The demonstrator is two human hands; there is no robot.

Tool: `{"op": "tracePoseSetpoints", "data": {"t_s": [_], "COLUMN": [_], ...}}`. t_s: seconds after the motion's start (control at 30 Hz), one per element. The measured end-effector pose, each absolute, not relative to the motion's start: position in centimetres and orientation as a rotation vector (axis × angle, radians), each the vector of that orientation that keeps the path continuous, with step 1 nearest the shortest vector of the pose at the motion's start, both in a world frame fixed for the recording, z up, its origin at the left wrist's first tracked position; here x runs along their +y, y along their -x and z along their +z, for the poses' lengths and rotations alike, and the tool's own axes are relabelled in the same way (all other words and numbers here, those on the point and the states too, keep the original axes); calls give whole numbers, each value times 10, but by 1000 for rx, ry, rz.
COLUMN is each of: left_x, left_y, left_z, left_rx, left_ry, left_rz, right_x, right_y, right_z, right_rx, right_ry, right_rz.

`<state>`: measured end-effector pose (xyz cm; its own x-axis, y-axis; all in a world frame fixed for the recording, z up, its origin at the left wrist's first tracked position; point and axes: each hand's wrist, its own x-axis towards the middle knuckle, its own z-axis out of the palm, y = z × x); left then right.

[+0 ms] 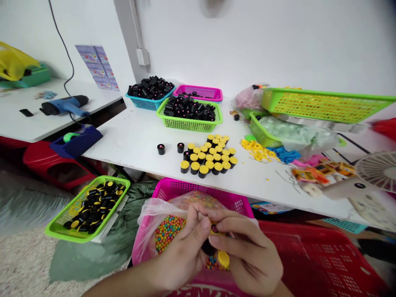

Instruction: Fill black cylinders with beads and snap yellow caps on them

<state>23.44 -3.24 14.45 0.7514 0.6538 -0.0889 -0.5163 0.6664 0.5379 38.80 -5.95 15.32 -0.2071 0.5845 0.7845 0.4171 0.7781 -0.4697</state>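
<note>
Both hands meet above a pink basket (163, 185) lined with a clear plastic bag. My left hand (182, 251) is closed around a small black container (208, 247), mostly hidden by the fingers. The fingers of my right hand (253, 251) pinch the container's upper end, where a bit of yellow and a pink dot show. A yellow cap (223, 259) shows just below the right fingers; whether that hand holds it, I cannot tell. Many small coloured balls (168, 233) fill the bag under the hands.
Yellow-capped black containers (210, 157) stand grouped on the white table (133, 140). Behind are a green basket (192, 123) and a blue basket (144, 103) of black containers. A green basket (123, 181) sits lower left, a fan (377, 171) at right, a heat gun (63, 105) at left.
</note>
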Motion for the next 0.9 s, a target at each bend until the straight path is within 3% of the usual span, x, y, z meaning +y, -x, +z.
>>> {"op": "tracePoseSetpoints", "data": {"t_s": [0.37,0.67,0.77,0.9], "left_x": [-27,-20,-22,-20], "left_y": [-241,-238,-233,-216], "left_z": [148,151,143,137], "left_rx": [316,300,292,291], "left_ry": [-246,-64,-245,-983], "left_rz": [599,544,605,693], "right_x": [-65,-62,-60,-54], "right_y": [-381,-366,-372,-384], "right_z": [133,134,139,146], "right_rx": [-1806,-1774,-1701,-1570], "right_ry": [989,1077,1022,754], "right_rz": [314,193,432,661]}}
